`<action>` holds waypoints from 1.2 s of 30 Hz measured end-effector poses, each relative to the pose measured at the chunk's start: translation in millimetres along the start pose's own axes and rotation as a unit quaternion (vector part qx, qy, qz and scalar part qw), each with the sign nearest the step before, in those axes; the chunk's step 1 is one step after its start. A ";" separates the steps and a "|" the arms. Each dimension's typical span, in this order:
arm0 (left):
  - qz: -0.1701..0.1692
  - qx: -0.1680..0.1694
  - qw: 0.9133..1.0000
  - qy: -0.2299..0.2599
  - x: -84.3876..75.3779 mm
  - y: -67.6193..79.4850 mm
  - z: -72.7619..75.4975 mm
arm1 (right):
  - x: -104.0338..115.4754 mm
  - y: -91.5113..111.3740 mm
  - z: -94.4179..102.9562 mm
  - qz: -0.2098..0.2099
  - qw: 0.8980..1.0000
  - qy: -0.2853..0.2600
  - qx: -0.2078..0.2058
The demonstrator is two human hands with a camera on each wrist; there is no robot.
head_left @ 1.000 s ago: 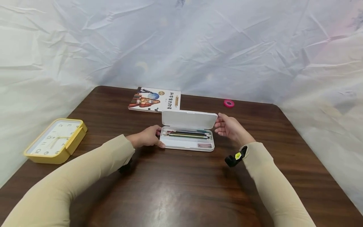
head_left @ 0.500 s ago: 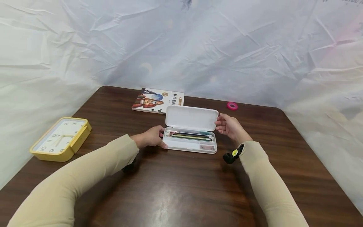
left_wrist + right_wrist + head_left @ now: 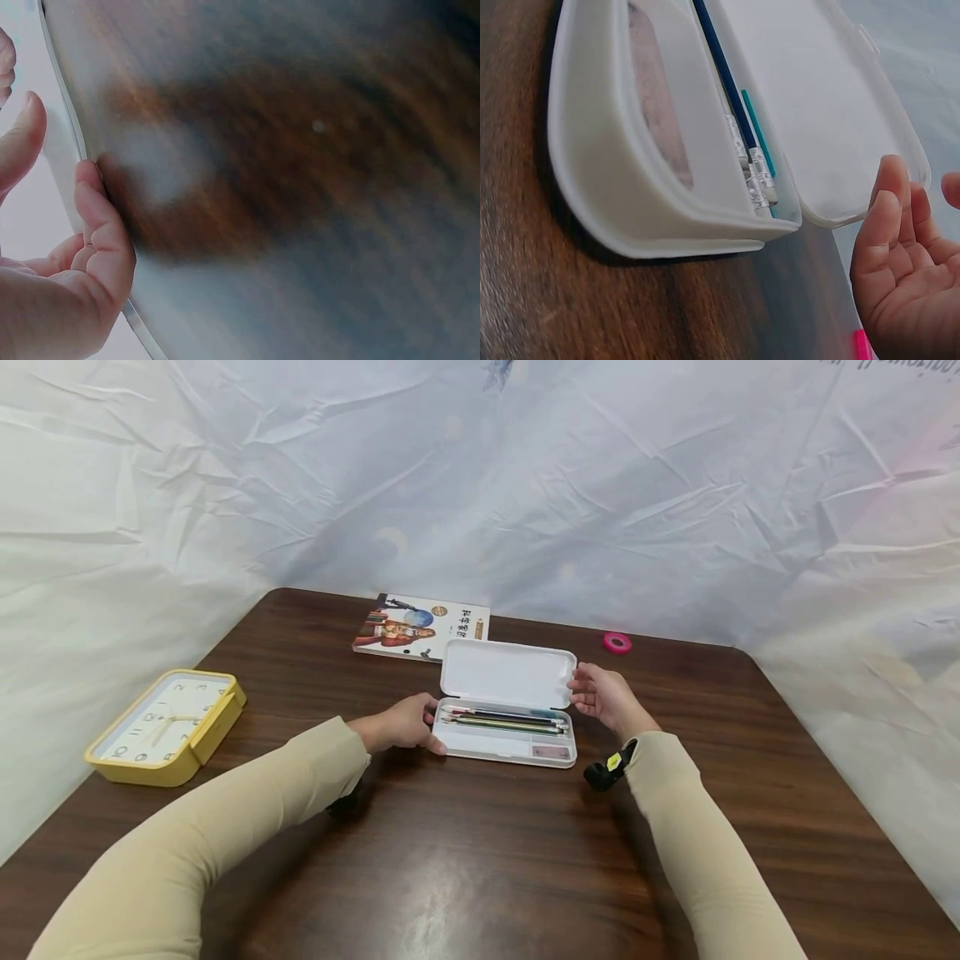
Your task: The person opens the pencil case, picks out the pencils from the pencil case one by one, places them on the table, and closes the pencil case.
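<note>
A white pencil case (image 3: pixel 483 744) lies on the table with its lid (image 3: pixel 510 674) raised and leaning back. Several pencils (image 3: pixel 510 721) fill the rear compartment, and a pinkish eraser (image 3: pixel 551 752) lies at the front right. My left hand (image 3: pixel 405 723) grips the case's left end, thumb at the front corner; in the left wrist view the same hand (image 3: pixel 82 277) shows without the case plainly visible. At the lid's right edge is my right hand (image 3: pixel 606 697), its loosely bent fingers (image 3: pixel 889 214) against the lid's corner and the thumb apart.
Behind the case lies an illustrated book (image 3: pixel 420 625), close to the lid. A yellow clock (image 3: pixel 167 727) sits at the table's left side. A pink ring-shaped roll (image 3: pixel 617 643) is near the back edge. Pale cloth (image 3: pixel 525 502) hangs behind the dark wooden table (image 3: pixel 450 860).
The lid has swung further back, opening wider, with my right hand staying at its right edge. My left hand keeps hold of the case's left end. The head view has shifted slightly.
</note>
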State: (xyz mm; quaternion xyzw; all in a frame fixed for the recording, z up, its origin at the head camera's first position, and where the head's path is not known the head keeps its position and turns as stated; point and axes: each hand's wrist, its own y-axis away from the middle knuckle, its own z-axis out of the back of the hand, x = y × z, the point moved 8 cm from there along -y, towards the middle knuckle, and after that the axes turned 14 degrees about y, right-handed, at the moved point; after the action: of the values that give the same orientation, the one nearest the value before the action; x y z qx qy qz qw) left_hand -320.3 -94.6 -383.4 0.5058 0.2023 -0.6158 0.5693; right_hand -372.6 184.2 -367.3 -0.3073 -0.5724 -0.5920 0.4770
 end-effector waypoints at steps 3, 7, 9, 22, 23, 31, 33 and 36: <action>0.000 -0.001 1.000 -0.001 -0.1 -0.5 0.3 | 0.0 0.7 0.6 -0.002 1.000 0.003 -0.007; 0.001 0.000 1.000 0.000 -0.6 -1.3 0.0 | -0.4 0.5 0.9 -0.001 1.000 0.000 -0.016; 0.001 0.000 1.000 -0.002 -0.6 -1.7 -0.3 | -1.1 0.0 0.8 -0.001 1.000 -0.009 -0.018; 0.045 0.022 0.992 0.115 9.0 3.3 1.3 | 0.5 3.4 -1.5 0.008 0.999 -0.033 -0.007; 0.049 0.026 0.990 0.132 10.0 4.0 1.2 | 0.7 3.8 -2.1 0.009 0.999 -0.034 -0.003; 0.048 0.042 0.975 0.211 11.5 9.5 -2.0 | -2.1 11.5 1.3 0.018 1.000 -0.001 0.005; 0.044 0.045 0.972 0.226 12.6 8.9 -2.4 | -3.1 13.6 3.4 0.024 1.000 0.011 0.006; 0.044 0.047 0.968 0.242 14.5 8.6 -2.4 | -5.7 16.5 7.0 0.032 0.999 0.033 0.004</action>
State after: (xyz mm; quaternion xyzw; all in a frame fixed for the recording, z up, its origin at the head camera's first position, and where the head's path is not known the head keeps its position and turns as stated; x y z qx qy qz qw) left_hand -309.3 -102.1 -393.9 0.6741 0.2827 -0.4581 0.5057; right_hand -356.7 194.0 -365.1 -0.3037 -0.5486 -0.5836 0.5160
